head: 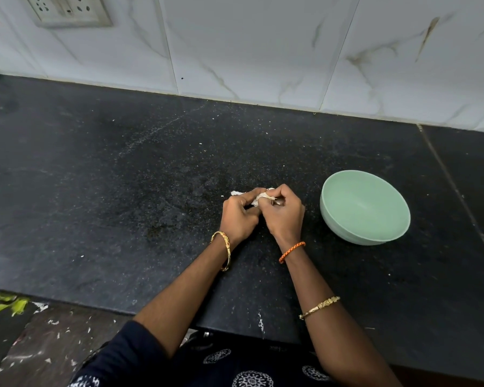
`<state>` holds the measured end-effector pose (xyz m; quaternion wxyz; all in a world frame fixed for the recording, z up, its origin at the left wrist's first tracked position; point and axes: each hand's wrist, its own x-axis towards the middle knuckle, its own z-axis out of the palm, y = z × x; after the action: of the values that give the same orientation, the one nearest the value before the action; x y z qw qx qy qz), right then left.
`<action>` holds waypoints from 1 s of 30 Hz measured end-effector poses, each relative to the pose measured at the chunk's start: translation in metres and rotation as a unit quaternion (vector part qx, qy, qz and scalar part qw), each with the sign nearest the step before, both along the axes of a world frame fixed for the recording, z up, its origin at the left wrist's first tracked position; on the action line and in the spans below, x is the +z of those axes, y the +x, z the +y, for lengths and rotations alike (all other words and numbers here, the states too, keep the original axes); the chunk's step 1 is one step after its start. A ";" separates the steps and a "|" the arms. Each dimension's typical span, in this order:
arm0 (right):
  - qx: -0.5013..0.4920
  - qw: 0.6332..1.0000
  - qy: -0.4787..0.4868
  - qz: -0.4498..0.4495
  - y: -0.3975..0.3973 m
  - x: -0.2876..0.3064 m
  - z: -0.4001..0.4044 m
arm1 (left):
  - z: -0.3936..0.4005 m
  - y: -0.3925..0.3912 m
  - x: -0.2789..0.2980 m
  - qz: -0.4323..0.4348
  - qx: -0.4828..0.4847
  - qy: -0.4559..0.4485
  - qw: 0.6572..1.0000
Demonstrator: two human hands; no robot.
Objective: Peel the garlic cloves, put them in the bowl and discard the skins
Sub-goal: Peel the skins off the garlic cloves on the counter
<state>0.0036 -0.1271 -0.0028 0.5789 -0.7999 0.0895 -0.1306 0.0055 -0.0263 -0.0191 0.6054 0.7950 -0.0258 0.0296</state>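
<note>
Both hands meet at the middle of the black counter (123,177), curled round a white garlic piece (259,199) with papery skin. My left hand (239,216) grips it from the left, and my right hand (284,215) pinches it from the right. Most of the garlic is hidden by my fingers. A loose scrap of white skin (236,193) lies on the counter just beyond my left fingers. The pale green bowl (330,216) stands to the right of my right hand, and nothing shows inside it.
A tiled wall (263,51) with a socket plate (67,9) runs along the back of the counter. The counter's front edge is close to my body. The floor at lower left holds green scraps (3,304) and white flecks.
</note>
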 end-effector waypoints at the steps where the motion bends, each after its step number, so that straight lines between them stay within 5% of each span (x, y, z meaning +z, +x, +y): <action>1: 0.010 1.000 0.012 0.002 -0.001 -0.001 -0.003 | 0.000 0.000 0.000 0.009 0.003 -0.013 1.000; 7: 0.119 0.981 0.142 0.054 0.000 0.001 -0.029 | 0.002 0.000 0.005 0.052 0.003 -0.051 0.997; 14: 0.125 0.975 0.153 0.101 0.002 0.002 -0.035 | 0.005 0.001 0.005 0.038 -0.025 -0.022 0.999; 30: -0.066 0.996 0.052 0.034 -0.002 -0.002 0.001 | 0.002 -0.001 -0.002 0.025 -0.031 -0.036 0.999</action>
<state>0.0012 -0.1261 -0.0053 0.6063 -0.7651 0.1682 -0.1367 0.0045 -0.0247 -0.0210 0.6344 0.7722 -0.0339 -0.0085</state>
